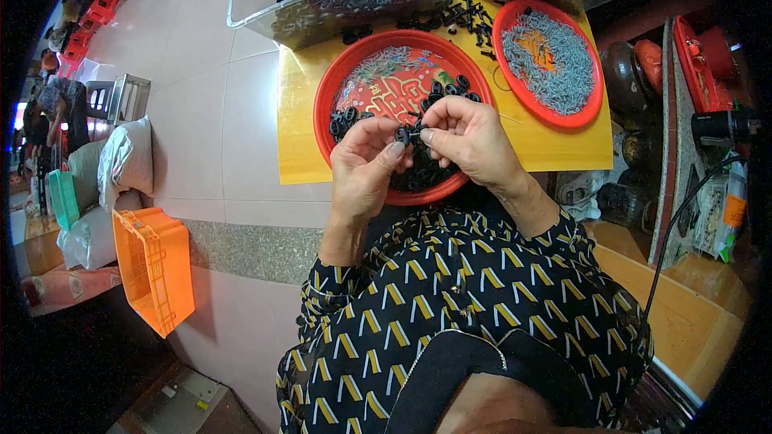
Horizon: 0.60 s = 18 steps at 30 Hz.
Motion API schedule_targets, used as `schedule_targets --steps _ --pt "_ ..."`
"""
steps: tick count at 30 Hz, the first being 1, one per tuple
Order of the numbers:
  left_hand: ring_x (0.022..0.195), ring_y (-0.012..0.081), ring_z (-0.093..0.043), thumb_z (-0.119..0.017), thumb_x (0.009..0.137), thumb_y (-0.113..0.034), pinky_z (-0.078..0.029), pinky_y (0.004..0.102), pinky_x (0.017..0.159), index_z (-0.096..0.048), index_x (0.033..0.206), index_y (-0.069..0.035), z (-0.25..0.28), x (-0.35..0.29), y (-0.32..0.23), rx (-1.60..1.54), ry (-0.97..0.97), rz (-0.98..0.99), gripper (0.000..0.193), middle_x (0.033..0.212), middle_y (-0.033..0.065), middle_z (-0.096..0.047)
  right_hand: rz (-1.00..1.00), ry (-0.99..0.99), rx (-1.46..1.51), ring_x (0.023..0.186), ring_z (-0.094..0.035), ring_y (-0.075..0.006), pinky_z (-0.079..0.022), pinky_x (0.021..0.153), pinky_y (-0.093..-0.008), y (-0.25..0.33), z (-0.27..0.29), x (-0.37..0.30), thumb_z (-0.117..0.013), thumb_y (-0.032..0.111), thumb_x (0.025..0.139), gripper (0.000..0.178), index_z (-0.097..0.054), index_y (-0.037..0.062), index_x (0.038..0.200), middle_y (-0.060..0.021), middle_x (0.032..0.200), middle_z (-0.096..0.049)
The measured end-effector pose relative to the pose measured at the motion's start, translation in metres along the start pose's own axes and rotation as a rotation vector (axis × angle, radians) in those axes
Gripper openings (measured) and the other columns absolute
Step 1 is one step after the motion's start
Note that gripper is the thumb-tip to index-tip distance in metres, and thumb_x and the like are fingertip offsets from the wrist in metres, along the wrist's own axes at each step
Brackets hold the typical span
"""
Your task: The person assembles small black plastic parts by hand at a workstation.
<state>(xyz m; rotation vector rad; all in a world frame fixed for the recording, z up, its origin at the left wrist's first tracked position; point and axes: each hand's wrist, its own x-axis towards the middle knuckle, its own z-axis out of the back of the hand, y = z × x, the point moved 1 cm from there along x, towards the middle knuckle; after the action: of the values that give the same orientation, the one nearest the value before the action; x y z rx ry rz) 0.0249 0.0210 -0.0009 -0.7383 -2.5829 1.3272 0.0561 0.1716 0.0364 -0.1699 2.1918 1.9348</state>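
Over a round red tray, both of my hands meet with fingertips almost touching. My left hand pinches a small black plastic part between thumb and forefinger. My right hand is closed in a pinch right beside that part. Whatever lies between its thumb and forefinger is too small to make out. In the tray below, similar black parts lie along the sides and under my hands. A small heap of grey screw-like pins rests at its far side, on the patterned bottom.
A second red tray full of grey pins stands to the right on the yellow table. Behind are two see-through bins, the left one heaped with black parts. Loose black pieces lie between. An orange crate stands left.
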Motion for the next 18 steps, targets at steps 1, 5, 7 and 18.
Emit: schedule_targets --steps 1,5,7,18 --pt "0.063 0.0107 -0.054 -0.058 0.076 0.001 -0.043 0.0193 0.056 -0.051 0.097 0.0 0.0003 -0.0003 0.0002 -0.005 0.009 -0.005 0.023 0.077 0.0055 -0.058 0.0 -0.004 -0.005 0.051 -0.05 -0.0036 -0.041 0.044 -0.0154 0.0004 -0.0003 -0.0001 -0.057 0.002 0.075 0.007 -0.053 0.0017 0.081 0.0009 0.064 -0.053" --pt "0.063 0.0102 -0.054 -0.058 0.075 0.001 -0.043 0.0192 0.056 -0.051 0.097 0.0 -0.0019 -0.0005 -0.0019 0.023 0.009 0.004 0.023 0.076 0.0045 -0.057 -0.009 0.01 -0.008 0.051 -0.049 -0.0031 -0.04 0.044 -0.0153 0.0023 0.0006 -0.0017 -0.056 0.002 0.075 0.006 -0.053 0.0019 0.08 0.0013 0.063 -0.052" --pt "0.063 0.0095 -0.054 -0.058 0.076 0.001 -0.044 0.0191 0.056 -0.051 0.097 0.0 -0.0011 -0.0007 -0.0015 0.072 0.014 -0.012 0.022 0.076 0.0037 -0.057 -0.02 0.018 -0.043 0.051 -0.048 -0.0026 -0.04 0.044 -0.0154 0.0022 0.0014 -0.0021 -0.057 0.002 0.075 0.007 -0.053 0.0023 0.08 0.0019 0.064 -0.052" --pt "0.066 0.009 -0.054 -0.057 0.076 0.001 -0.045 0.0198 0.06 -0.052 0.096 0.0 -0.0042 -0.001 -0.0032 0.165 0.034 -0.012 0.021 0.078 0.0035 -0.057 0.004 0.033 -0.08 0.051 -0.048 -0.0021 -0.039 0.044 -0.0155 0.0026 0.005 -0.0022 -0.057 0.004 0.074 0.008 -0.053 0.0025 0.081 0.0023 0.066 -0.052"
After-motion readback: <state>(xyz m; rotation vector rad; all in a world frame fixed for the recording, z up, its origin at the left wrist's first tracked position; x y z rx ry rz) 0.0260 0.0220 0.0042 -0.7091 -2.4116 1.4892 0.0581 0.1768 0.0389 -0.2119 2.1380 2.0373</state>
